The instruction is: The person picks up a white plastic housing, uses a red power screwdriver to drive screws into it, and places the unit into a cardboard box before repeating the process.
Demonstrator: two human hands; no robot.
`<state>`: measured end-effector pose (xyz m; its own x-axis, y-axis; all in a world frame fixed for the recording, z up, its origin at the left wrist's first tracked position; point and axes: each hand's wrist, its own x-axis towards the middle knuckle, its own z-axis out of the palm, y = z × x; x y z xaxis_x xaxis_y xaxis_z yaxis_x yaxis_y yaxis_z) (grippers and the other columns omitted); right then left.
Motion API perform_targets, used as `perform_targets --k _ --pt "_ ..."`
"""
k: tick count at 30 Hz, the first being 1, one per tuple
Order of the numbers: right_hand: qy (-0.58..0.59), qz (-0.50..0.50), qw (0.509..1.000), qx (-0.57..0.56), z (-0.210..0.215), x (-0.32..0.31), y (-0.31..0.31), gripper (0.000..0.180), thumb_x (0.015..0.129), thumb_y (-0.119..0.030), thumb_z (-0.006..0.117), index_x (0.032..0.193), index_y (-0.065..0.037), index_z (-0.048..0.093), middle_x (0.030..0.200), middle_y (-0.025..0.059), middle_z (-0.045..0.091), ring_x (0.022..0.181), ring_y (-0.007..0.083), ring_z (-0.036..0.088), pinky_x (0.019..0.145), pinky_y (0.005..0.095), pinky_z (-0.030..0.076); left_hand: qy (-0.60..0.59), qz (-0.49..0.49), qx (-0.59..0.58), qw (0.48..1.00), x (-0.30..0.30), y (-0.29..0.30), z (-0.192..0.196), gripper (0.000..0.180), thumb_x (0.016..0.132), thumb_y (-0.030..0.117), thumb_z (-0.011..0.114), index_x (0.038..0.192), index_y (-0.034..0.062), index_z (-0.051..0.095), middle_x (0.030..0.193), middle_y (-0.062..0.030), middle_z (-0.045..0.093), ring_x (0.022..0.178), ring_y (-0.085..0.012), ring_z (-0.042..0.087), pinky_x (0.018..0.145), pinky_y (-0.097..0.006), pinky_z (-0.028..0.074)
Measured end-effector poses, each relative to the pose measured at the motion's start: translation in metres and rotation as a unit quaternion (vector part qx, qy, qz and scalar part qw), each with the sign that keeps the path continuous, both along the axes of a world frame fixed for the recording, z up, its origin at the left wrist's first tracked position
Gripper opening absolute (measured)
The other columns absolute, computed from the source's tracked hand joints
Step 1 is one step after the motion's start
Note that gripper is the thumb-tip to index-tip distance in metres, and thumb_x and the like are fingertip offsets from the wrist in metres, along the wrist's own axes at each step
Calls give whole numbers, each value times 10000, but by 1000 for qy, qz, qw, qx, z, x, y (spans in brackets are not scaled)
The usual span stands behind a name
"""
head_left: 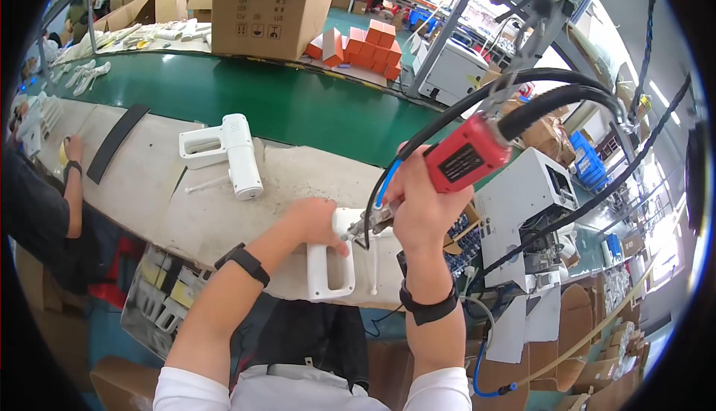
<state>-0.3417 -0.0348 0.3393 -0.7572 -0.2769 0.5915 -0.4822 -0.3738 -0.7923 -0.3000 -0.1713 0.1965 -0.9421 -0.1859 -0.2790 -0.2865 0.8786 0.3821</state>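
Observation:
My right hand (419,206) grips a red power screwdriver (468,156) with thick black cables at its top. The tool's metal tip points down and left, onto the white plastic handheld device (319,273) in front of me. My left hand (312,221) is closed on this device and steadies it on the cardboard-covered bench. Its looped handle faces me, and a thin white stick (374,269) lies along its right side. The contact of tip and housing is partly hidden by my fingers. Farther left rests a second white device (239,157), beside another thin stick (209,184).
Beyond the bench runs a green conveyor belt (298,86) with a large cardboard box (265,12) and orange boxes (373,45) behind it. A black strip (118,142) lies left, near a co-worker's arm (73,187). A white machine (522,202) stands right. Cables hang overhead.

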Motion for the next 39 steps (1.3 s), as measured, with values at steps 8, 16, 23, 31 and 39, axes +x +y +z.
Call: perform_targets --k 8,16,23,31,39 --pt "-41 -3 998 43 -57 -13 -17 137 870 -61 615 751 -6 573 529 17 540 437 94 508 422 237 382 26 -9 5 1000 3 4 6 969 485 712 797 1104 -5 593 1120 -161 627 1082 -308 597 901 -421 493" --pt "-1 -16 1000 25 -34 -6 -9 75 882 -55 602 833 -1 584 523 20 536 422 90 494 409 234 365 232 132 112 957 50 -10 -60 921 495 471 900 1224 40 541 1100 -196 626 1032 -354 592 922 -388 459" --pt "-6 39 999 -30 -6 3 -50 92 889 -75 622 852 -2 582 521 23 532 406 92 486 393 235 355 221 188 146 946 59 4 -69 1099 534 547 859 1390 15 418 1312 -220 463 1289 -372 353 1104 -457 254" --pt "-46 67 997 -3 -32 -6 -79 151 882 -98 636 789 7 582 524 21 541 417 90 496 400 231 366 183 183 149 954 58 5 -57 1011 536 570 841 1306 12 499 1261 -211 502 1258 -345 385 1087 -440 225" --pt "-38 67 995 62 -65 -7 -93 137 893 -96 617 810 9 582 556 18 554 450 80 505 421 235 382 247 182 127 943 57 5 -73 1013 566 562 832 1322 -5 467 1291 -213 503 1282 -346 387 1090 -432 225"
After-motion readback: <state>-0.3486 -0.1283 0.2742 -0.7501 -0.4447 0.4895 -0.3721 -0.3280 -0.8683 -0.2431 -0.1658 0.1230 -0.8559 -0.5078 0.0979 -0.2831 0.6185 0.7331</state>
